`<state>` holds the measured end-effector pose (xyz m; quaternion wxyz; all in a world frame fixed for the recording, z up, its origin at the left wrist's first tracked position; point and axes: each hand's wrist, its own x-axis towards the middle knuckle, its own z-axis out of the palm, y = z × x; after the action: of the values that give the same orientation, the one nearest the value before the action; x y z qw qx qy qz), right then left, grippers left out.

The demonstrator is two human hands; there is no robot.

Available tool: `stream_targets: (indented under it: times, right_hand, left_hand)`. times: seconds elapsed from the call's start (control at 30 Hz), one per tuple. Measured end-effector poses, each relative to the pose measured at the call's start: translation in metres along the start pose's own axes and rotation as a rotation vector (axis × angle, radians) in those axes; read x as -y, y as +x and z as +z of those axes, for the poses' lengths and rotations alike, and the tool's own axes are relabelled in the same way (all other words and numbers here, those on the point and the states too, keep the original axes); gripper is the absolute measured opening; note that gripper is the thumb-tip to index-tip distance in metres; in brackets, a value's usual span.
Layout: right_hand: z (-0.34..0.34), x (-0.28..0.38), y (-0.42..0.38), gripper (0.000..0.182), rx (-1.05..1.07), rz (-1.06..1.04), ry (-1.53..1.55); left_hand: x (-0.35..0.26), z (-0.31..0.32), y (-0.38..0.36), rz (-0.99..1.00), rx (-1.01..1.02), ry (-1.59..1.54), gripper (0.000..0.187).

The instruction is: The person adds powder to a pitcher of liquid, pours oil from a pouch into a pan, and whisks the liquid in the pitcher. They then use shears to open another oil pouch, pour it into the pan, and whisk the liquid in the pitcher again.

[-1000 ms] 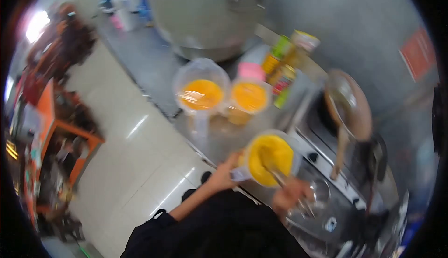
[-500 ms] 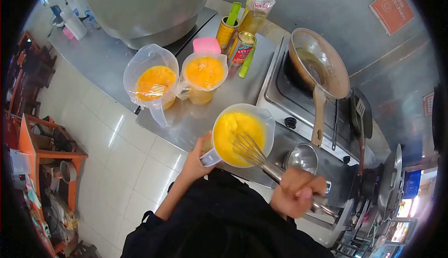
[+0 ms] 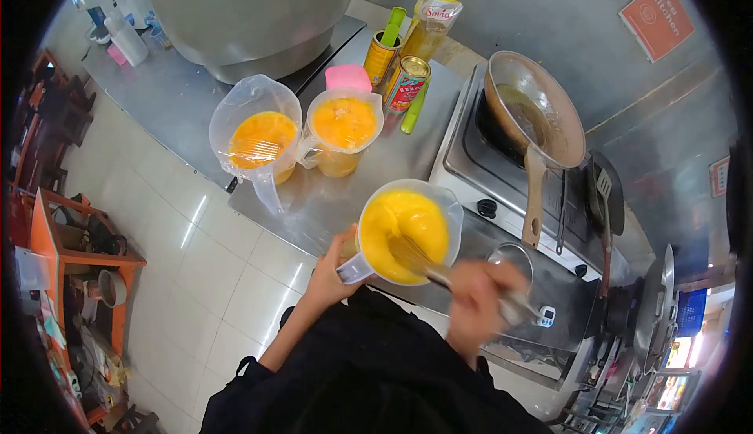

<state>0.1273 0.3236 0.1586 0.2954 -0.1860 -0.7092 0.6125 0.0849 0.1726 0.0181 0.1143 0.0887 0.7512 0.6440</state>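
Observation:
A translucent plastic jug [image 3: 453, 218] with bright yellow beaten liquid [image 3: 420, 210] in it stands at the counter's front edge. My left hand [image 3: 328, 279] is closed around the jug's handle on its left side. A metal whisk [image 3: 438, 275] slants down into the liquid, its wires partly sunk and blurred. Gripping the whisk's handle is my right hand [image 3: 478, 297], smeared by motion. Behind the jug stand two more jugs under cling film, a left jug [image 3: 231, 104] and a right jug [image 3: 375, 98], both holding orange-yellow liquid.
A frying pan [image 3: 566, 108] with some oil sits on the gas stove [image 3: 471, 175] to the right. A metal bowl [image 3: 514, 257] lies near my right hand, beside a small white timer [image 3: 547, 316]. Cans [image 3: 407, 81] and an oil pouch [image 3: 431, 22] stand behind.
My right hand has moved left and slightly up with the whisk, whose wires have gone deeper into the liquid. My left hand stays on the jug's handle.

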Motion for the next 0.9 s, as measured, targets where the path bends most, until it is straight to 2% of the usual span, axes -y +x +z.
stream_targets:
  times: [0.03,0.07,0.1,0.23,0.3,0.37,0.43,0.6,0.63,0.7,0.73,0.77,0.87,0.9]
  right_hand:
    - [-0.007,0.015,0.003,0.010,0.107,-0.178,0.314]
    - [-0.012,0.021,0.003,0.016,0.204,-0.356,0.626]
    - [-0.013,0.015,0.003,0.016,0.196,-0.357,0.623]
    - [-0.002,-0.045,0.004,0.008,0.146,-0.127,0.119]
    - [-0.014,-0.031,0.000,0.008,0.122,0.070,0.197]
    - [-0.030,-0.009,-0.002,0.007,0.179,-0.217,0.522]
    - [-0.033,-0.001,0.003,0.008,0.334,-0.320,0.811]
    - [-0.021,-0.013,0.004,0.012,0.156,-0.117,0.171]
    - [-0.019,-0.015,0.003,0.012,0.152,-0.113,0.168]
    - [-0.015,-0.020,0.003,0.005,0.108,-0.464,0.585]
    - [-0.011,-0.023,0.005,0.007,0.090,-0.647,0.797]
    - [-0.008,-0.031,0.006,0.007,0.090,-0.654,0.801]
    - [-0.005,-0.058,0.006,0.007,0.219,-0.283,0.026]
    - [-0.006,-0.038,0.006,0.008,0.106,-0.353,0.163]
  left_hand:
    - [0.003,0.002,-0.001,-0.018,0.001,-0.011,0.063]
    - [0.005,0.003,-0.005,-0.038,0.010,-0.022,0.063]
    - [0.003,0.003,-0.007,-0.037,0.018,-0.020,0.063]
    - [0.003,0.003,-0.002,0.020,0.019,-0.053,0.065]
    - [0.005,0.002,-0.004,0.025,0.010,-0.042,0.065]
    - [0.000,0.001,-0.002,0.007,0.021,0.016,0.064]
    - [-0.001,0.001,-0.004,0.002,0.028,0.006,0.063]
    - [0.005,0.003,-0.002,0.023,0.013,0.025,0.062]
    - [0.004,0.003,-0.002,0.018,0.017,0.009,0.061]
    - [0.002,0.004,-0.003,0.017,0.020,-0.009,0.061]
    - [0.002,0.004,-0.002,0.043,0.014,0.017,0.061]
    - [0.002,0.003,-0.002,0.067,0.010,0.047,0.061]
    - [0.005,0.003,-0.002,0.041,0.011,-0.003,0.061]
    - [0.005,0.002,-0.002,0.035,0.012,-0.001,0.061]
